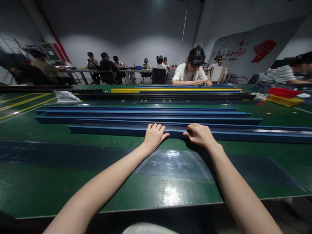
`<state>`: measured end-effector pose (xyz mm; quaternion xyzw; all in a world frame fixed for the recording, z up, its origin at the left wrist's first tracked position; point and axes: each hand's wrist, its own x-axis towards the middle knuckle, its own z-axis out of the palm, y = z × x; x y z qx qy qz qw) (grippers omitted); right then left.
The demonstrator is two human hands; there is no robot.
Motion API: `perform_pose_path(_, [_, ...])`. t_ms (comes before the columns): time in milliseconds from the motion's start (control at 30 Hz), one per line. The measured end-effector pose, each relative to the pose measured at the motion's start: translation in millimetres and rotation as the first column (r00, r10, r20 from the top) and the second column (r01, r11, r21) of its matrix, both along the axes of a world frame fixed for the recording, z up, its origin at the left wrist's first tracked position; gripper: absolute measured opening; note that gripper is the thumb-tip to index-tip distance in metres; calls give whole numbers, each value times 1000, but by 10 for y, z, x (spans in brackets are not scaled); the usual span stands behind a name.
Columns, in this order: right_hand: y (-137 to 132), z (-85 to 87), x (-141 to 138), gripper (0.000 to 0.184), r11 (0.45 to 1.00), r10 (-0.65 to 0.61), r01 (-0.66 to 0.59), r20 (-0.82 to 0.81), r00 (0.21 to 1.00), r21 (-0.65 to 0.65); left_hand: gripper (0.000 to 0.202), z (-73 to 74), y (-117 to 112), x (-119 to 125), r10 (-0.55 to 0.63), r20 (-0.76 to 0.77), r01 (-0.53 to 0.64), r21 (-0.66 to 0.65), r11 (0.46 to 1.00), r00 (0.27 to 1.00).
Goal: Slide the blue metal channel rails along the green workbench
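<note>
Both my arms reach forward over a green table [48, 182]. My left hand [154, 135] rests on the nearest long blue rail [102, 130], fingers curled over its top edge. My right hand [200, 134] grips the same rail a little to the right, fingers wrapped over it. Several more long blue rails [136, 113] lie side by side just behind it, running left to right across the table.
A shiny clear sheet [170, 169] lies on the table before me. Farther back lie yellow and blue rails [175, 90] and a dark rail [165, 96]. Red and yellow trays [284, 96] sit far right. A person in white [191, 73] sits opposite; other people sit at tables behind.
</note>
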<state>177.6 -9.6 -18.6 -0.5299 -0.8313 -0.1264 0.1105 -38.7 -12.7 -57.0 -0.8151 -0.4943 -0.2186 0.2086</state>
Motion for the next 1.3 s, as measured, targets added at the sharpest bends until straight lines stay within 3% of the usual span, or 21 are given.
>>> perform_pose_path(1300, [23, -45, 51, 24, 1000, 4, -4, -7, 1000, -7, 35, -12, 7, 2, 6, -2, -6, 7, 1000, 1000])
